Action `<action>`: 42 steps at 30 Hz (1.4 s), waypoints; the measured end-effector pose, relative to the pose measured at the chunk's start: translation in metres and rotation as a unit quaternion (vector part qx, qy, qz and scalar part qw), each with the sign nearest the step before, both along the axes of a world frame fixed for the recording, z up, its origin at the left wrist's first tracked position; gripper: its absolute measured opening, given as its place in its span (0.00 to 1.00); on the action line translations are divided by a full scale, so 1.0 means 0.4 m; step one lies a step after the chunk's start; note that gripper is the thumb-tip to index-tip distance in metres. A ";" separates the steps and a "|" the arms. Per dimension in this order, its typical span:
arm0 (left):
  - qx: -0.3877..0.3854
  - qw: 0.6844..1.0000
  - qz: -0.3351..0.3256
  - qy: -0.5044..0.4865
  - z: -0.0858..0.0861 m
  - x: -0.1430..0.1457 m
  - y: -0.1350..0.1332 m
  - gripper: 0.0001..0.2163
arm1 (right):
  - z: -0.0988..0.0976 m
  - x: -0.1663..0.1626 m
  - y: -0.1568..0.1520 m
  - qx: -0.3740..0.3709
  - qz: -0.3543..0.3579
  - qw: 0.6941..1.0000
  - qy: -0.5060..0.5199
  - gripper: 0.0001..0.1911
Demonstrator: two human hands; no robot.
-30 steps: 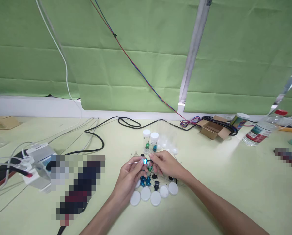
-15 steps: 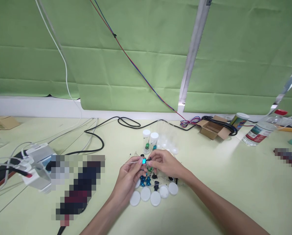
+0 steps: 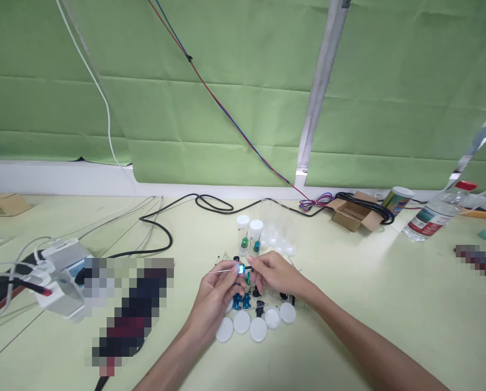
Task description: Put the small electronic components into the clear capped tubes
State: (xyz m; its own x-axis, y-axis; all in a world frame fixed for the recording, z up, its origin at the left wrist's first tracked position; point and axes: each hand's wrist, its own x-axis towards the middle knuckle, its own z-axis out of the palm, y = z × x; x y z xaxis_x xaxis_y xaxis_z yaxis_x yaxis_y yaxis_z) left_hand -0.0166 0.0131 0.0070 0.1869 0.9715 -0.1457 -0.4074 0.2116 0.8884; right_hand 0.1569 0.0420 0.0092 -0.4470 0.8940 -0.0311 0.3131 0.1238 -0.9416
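My left hand [image 3: 216,290] is closed in a pinch on a small bright blue piece [image 3: 241,269] with a thin metal rod pointing left. Facing it, my right hand [image 3: 278,272] pinches a small black piece [image 3: 248,267], which meets the blue one or lies just beside it; I cannot tell which. Below my fingers are blue plastic parts [image 3: 241,302], a dark part [image 3: 260,309] and a green part [image 3: 248,278], some half hidden. Two clear white-capped tubes stand behind my hands, one with a green piece [image 3: 245,243], the other with a blue piece [image 3: 257,246].
Several round white caps [image 3: 258,329] lie in front of the parts. More clear tubes [image 3: 281,231] stand behind. Chargers [image 3: 65,277] and cables crowd the left. An open cardboard box [image 3: 351,218], a can [image 3: 398,201] and a water bottle [image 3: 432,214] are back right.
My right fingers have shifted slightly, and the green part beneath shows more. The blue piece looks brighter and whiter. Both hands keep their pinch.
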 end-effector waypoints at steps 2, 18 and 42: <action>-0.005 1.000 0.002 -0.003 0.000 0.001 -0.001 0.14 | -0.002 -0.001 0.001 -0.006 -0.002 1.000 0.003 0.33; -0.017 0.999 0.024 -0.015 0.001 0.005 0.000 0.15 | 0.016 0.013 -0.003 0.002 0.008 0.999 0.052 0.13; -0.007 1.000 0.017 -0.005 0.006 0.004 -0.006 0.15 | 0.012 0.025 0.004 -0.036 0.031 0.994 0.096 0.18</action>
State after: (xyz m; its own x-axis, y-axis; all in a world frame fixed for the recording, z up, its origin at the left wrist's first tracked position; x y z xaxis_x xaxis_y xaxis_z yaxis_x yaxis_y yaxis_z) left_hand -0.0148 0.0105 0.0094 0.1554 0.9752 -0.1574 -0.4241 0.2098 0.8810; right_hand 0.1669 0.0436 0.0142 -0.5055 0.8628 -0.0031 0.1213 0.0676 -0.9903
